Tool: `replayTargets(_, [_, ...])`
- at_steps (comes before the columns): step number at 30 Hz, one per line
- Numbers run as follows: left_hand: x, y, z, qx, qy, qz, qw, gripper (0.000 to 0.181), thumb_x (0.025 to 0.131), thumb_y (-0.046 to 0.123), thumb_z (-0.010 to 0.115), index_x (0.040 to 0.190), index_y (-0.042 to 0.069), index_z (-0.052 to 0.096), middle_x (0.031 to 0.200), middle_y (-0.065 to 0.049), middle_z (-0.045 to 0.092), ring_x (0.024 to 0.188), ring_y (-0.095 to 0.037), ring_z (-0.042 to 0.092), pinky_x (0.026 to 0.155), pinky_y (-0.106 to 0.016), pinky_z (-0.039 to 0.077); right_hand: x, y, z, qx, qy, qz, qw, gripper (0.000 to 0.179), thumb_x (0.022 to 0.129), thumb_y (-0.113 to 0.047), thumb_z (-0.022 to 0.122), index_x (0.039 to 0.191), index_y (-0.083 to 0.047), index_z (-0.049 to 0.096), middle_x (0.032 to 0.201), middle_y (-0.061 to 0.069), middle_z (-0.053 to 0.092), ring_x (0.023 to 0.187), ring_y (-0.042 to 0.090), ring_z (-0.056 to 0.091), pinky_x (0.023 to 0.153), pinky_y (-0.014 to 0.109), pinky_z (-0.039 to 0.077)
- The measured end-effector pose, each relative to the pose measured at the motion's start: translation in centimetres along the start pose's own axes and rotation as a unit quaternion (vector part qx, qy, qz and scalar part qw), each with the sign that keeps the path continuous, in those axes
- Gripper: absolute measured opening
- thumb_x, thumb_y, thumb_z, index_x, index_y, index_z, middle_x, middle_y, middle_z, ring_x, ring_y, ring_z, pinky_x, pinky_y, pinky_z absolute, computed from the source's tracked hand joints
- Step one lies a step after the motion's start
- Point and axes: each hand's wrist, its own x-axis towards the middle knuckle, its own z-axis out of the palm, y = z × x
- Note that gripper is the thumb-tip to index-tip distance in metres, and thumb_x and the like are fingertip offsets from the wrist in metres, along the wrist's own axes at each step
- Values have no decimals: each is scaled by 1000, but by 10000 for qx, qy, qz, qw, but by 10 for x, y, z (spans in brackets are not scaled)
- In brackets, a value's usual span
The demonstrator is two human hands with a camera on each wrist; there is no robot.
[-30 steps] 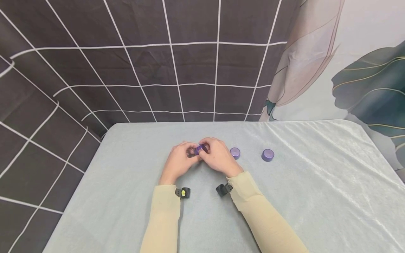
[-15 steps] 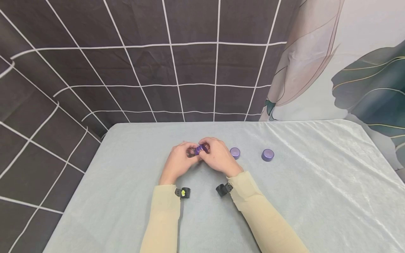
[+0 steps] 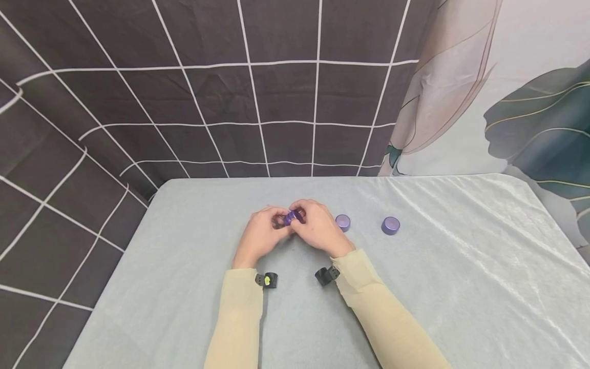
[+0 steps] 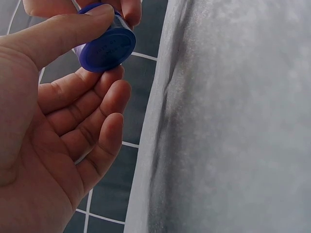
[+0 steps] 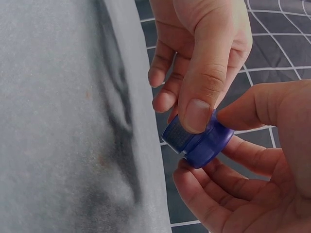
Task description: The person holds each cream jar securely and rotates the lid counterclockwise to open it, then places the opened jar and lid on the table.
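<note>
Both hands meet over the table around a small purple round jar. My left hand pinches its left end. In the left wrist view, the left thumb lies on the jar, whose flat round end bears faint lettering; the other left fingers are loosely bent below. My right hand grips the opposite end between thumb and fingers. In the right wrist view, the jar is tilted, with a wider rim on the right-hand side and small print on the narrower part. Fingers hide part of it.
Two similar purple round pieces, one just right of my right hand and another farther right, lie on the pale cloth-covered table. A dark gridded curtain hangs behind and at left; a leaf-patterned one hangs at right.
</note>
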Motion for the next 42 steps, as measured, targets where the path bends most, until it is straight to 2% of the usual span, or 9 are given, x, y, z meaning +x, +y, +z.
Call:
replayTargets(18, [-1,1,-2,-40,-25,-20,10000,35,81,24,83,110,6,74,92,0,70,81,-13,64,77,-33,53,1,1,0,-10,21,-170,9999,28,84,-13,67,111,-5,71,94,6,67,82,19,61,75,35,51])
replayTargets(26, [-1,1,-2,-54,-59,-45,10000,35,81,22,82,111,6,73,92,0,70,81,-14,64,78,-34,53,0,1,0,27,-11,-179,9998,29,82,-12,67,110,-5,70,95,6,67,83,18,61,75,34,51])
replayTargets(33, [-2,0,-2,-64,-35,-58,10000,37,81,23,83,112,6,73,95,-1,71,83,-15,65,79,-35,54,0,2,-2,-15,31,-138,9999,35,80,-14,71,113,-5,70,103,9,68,87,20,61,79,36,51])
replayTargets(42, [-2,0,-2,-101,-20,-68,9999,37,81,25,83,112,7,73,94,-2,70,83,-15,65,79,-35,54,-1,1,-3,-43,68,-120,9999,35,80,-14,70,114,-5,69,102,9,67,87,20,61,78,36,51])
